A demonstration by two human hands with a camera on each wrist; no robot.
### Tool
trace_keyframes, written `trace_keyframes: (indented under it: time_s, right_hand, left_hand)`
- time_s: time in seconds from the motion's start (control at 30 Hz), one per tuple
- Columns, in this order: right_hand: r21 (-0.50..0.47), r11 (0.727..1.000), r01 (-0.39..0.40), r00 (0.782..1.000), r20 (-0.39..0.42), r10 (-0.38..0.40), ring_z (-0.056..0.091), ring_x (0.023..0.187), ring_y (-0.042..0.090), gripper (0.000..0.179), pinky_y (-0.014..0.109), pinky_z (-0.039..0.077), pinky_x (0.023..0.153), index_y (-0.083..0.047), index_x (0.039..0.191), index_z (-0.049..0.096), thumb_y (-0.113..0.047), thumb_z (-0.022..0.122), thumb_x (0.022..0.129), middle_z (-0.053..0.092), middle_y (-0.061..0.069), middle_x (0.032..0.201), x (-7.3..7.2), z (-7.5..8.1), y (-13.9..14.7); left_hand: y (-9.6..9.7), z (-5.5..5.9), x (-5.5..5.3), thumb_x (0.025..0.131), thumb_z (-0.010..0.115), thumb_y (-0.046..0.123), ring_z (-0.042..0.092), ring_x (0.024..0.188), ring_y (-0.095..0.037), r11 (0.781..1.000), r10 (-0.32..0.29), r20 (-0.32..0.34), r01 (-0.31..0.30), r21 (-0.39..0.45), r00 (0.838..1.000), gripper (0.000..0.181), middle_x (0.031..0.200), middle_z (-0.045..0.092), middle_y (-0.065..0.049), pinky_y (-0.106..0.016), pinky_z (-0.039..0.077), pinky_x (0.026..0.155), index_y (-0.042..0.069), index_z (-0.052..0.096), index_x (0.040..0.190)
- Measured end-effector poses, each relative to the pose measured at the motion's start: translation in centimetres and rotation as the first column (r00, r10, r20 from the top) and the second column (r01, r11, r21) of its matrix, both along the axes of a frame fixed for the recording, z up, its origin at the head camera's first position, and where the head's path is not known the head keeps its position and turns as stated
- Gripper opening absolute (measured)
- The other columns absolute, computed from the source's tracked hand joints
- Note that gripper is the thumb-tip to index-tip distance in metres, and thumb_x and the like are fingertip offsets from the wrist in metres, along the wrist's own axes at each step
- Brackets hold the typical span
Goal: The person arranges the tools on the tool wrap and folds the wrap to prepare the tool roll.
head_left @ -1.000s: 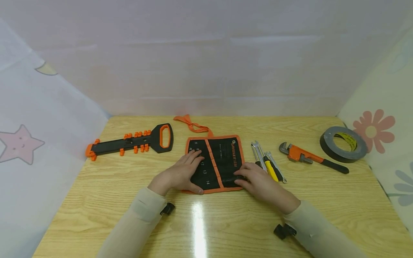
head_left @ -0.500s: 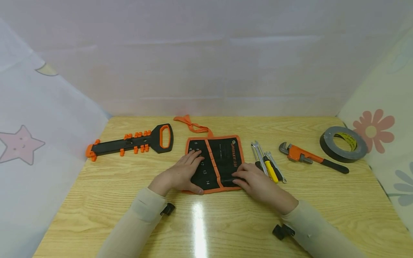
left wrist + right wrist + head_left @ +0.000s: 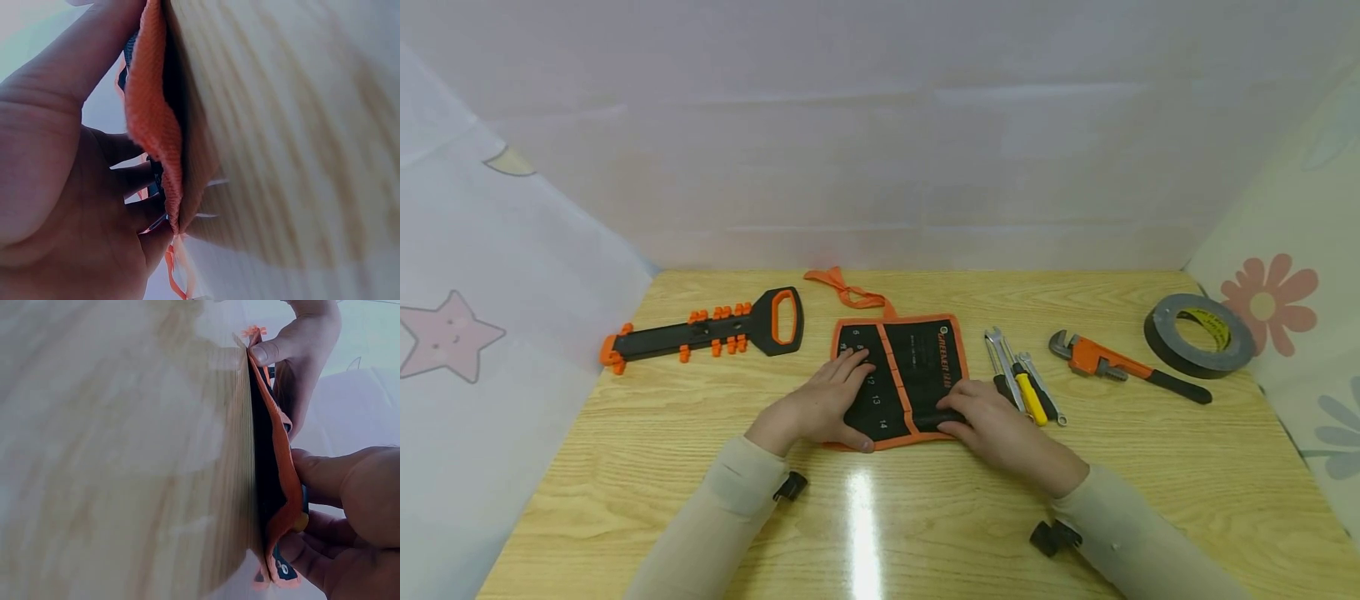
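Note:
A black roll-up tool pouch with orange edging [image 3: 925, 354] lies spread on the table, numbers printed on its left pockets. My left hand [image 3: 820, 407] rests flat on its left side, fingers spread and thumb on the near edge. At the near right corner, my right hand [image 3: 1003, 427] pinches a small tool with a rounded yellowish end [image 3: 301, 522], lying against the right panel. Fingers and cloth hide most of that tool. The panel bulges just left of the fingertips. Beside this hand lie several wrenches [image 3: 1003, 367] and a yellow-and-black screwdriver [image 3: 1028, 396].
To the left lies a black rack with orange clips [image 3: 700, 332]. An orange pipe wrench [image 3: 1112, 360] and a roll of grey tape [image 3: 1172, 337] lie at the right. The pouch's orange tie [image 3: 850, 292] trails toward the back edge. Printed cloth walls border the table.
My right hand has slid slightly left along the near edge of the pouch, and the bulge in the panel has shifted left with it. The left hand stays put.

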State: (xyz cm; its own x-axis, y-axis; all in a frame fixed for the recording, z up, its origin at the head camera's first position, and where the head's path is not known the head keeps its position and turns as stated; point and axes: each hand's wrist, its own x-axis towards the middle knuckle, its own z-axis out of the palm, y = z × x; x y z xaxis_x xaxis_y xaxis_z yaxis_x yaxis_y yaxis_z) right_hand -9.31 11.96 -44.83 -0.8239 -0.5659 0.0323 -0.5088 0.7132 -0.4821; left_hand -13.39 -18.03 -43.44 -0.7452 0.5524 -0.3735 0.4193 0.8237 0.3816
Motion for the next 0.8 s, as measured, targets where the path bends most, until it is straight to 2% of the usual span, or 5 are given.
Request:
trace_keyframes:
  time_s: [0.13,0.3,0.47,0.8]
  right_hand:
    - [0.019,0.999,-0.043,0.998,-0.051,0.044,0.061,0.102,0.015,0.023,0.040,0.055,0.091,-0.008,0.120,0.079,-0.024,0.073,0.105,0.068,-0.001,0.111,-0.03,-0.01,-0.31]
    - [0.033,0.997,-0.065,0.995,-0.069,0.067,0.055,0.095,0.011,0.023,0.035,0.052,0.085,-0.009,0.120,0.080,-0.026,0.073,0.105,0.064,-0.004,0.106,-0.13,-0.15,-0.57]
    - [0.036,0.997,-0.063,0.996,-0.059,0.065,0.053,0.093,0.010,0.024,0.033,0.050,0.083,-0.009,0.121,0.080,-0.026,0.073,0.105,0.061,-0.005,0.104,-0.09,-0.10,-0.74]
    - [0.020,1.000,-0.018,0.999,-0.038,0.019,0.060,0.098,0.011,0.024,0.035,0.055,0.086,-0.011,0.120,0.080,-0.028,0.076,0.103,0.066,-0.004,0.109,0.16,-0.01,-0.55]
  left_hand:
    - [0.03,0.00,0.01,0.083,0.090,0.060,0.000,0.170,-0.041,1.000,-0.002,-0.001,0.002,0.000,1.000,0.123,0.183,0.002,-0.016,-0.057,0.010,0.138,0.006,0.023,0.172]
    - [0.09,0.10,0.04,0.083,0.090,0.059,-0.001,0.170,-0.041,1.000,-0.001,0.001,0.001,0.002,1.000,0.123,0.183,0.002,-0.016,-0.057,0.010,0.138,0.006,0.023,0.171]
    - [0.17,0.16,0.05,0.083,0.091,0.058,-0.001,0.170,-0.042,1.000,0.003,0.004,-0.003,0.002,1.000,0.123,0.183,0.002,-0.017,-0.058,0.009,0.138,0.005,0.024,0.171]
    - [0.04,0.03,-0.03,0.083,0.090,0.058,-0.001,0.170,-0.041,1.000,0.010,0.008,-0.010,0.006,1.000,0.122,0.183,0.001,-0.015,-0.057,0.009,0.138,0.007,0.023,0.172]
